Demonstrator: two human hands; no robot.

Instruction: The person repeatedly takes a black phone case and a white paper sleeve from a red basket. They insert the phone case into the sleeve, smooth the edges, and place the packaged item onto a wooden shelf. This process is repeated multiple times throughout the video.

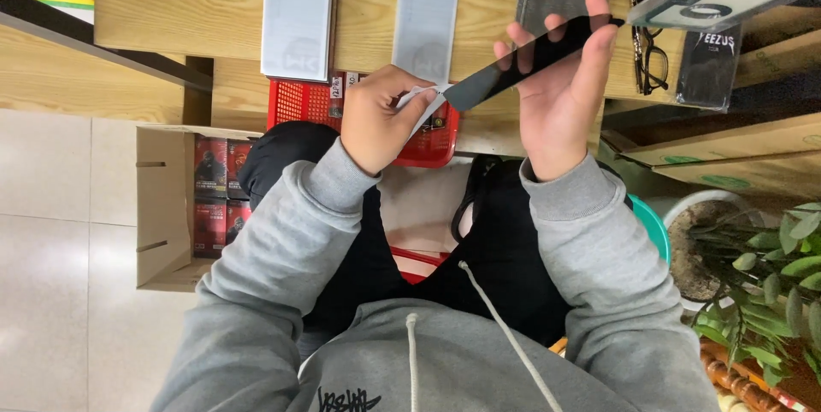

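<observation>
My right hand (560, 91) holds a thin dark glass sheet (522, 61) by its edges, tilted so it points down to the left. My left hand (376, 117) pinches a white film tab (423, 100) at the sheet's lower end. Both hands are raised over my lap, in front of a wooden table (171, 1). Grey hoodie sleeves cover both arms.
A red plastic basket (304, 104) sits under the hands. An open cardboard box (167, 207) with red packs stands on the floor at left. White flat boxes (295, 14), a dark pouch, eyeglasses (650, 61) and a tray lie on the table. A potted plant (761, 266) is at right.
</observation>
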